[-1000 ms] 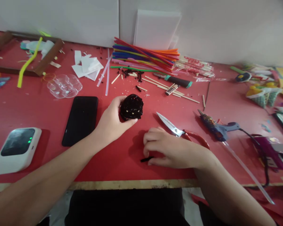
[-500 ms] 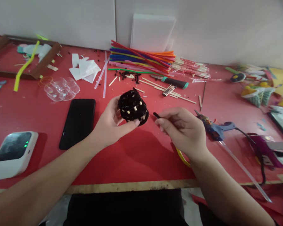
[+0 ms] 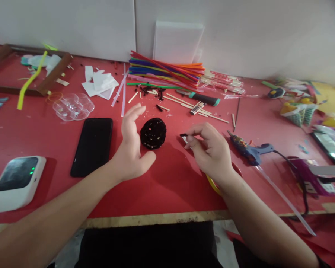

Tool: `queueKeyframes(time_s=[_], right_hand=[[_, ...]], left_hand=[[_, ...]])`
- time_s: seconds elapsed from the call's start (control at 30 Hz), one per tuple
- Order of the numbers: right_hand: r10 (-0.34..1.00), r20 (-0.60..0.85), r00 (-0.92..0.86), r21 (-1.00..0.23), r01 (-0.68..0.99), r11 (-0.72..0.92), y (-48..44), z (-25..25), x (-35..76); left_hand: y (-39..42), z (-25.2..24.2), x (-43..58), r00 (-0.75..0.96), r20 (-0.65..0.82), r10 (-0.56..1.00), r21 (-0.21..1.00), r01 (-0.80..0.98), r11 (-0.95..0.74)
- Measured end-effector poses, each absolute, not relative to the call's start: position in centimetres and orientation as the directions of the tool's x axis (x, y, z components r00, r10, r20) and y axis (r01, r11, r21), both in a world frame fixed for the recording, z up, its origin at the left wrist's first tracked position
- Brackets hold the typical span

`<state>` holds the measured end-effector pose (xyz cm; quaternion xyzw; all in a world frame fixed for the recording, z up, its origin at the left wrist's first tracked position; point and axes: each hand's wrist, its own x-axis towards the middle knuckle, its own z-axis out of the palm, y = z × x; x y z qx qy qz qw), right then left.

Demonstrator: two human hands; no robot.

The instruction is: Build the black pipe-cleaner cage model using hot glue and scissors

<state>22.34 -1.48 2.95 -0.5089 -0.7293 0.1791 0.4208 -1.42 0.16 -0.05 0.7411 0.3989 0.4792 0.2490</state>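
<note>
A round black fuzzy craft piece (image 3: 153, 134), wound in coils with a few pale specks, rests on the red table. My left hand (image 3: 132, 145) is open just left of it, thumb and fingers spread around its side and apart from it. To the right, my right hand (image 3: 205, 145) pinches a short black pipe cleaner piece (image 3: 183, 135) between thumb and fingertips. Another short black bit (image 3: 159, 108) lies behind the round piece, by a small wooden stick. Under my right wrist shows a yellow curved handle (image 3: 213, 185), mostly hidden.
A bundle of coloured pipe cleaners (image 3: 167, 70) lies at the back, near a box cutter (image 3: 203, 98) and thin wooden sticks. A glue gun (image 3: 248, 149) with its cord is on the right. A black phone (image 3: 92, 147) and a white device (image 3: 19, 182) lie left.
My left hand has let go of the black craft piece, which now sits on the table, and has opened. My right hand keeps its black bit and has moved slightly left.
</note>
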Motion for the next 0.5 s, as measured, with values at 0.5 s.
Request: queueKeyframes(time_s=[0.5], right_hand=[[0.702,0.598,-0.386,-0.669,0.241,0.703,-2.0,3.4,21.6]], left_hand=[[-1.6,2.9,-1.0,0.430,0.624,0.652,0.515,0.401,-0.757]])
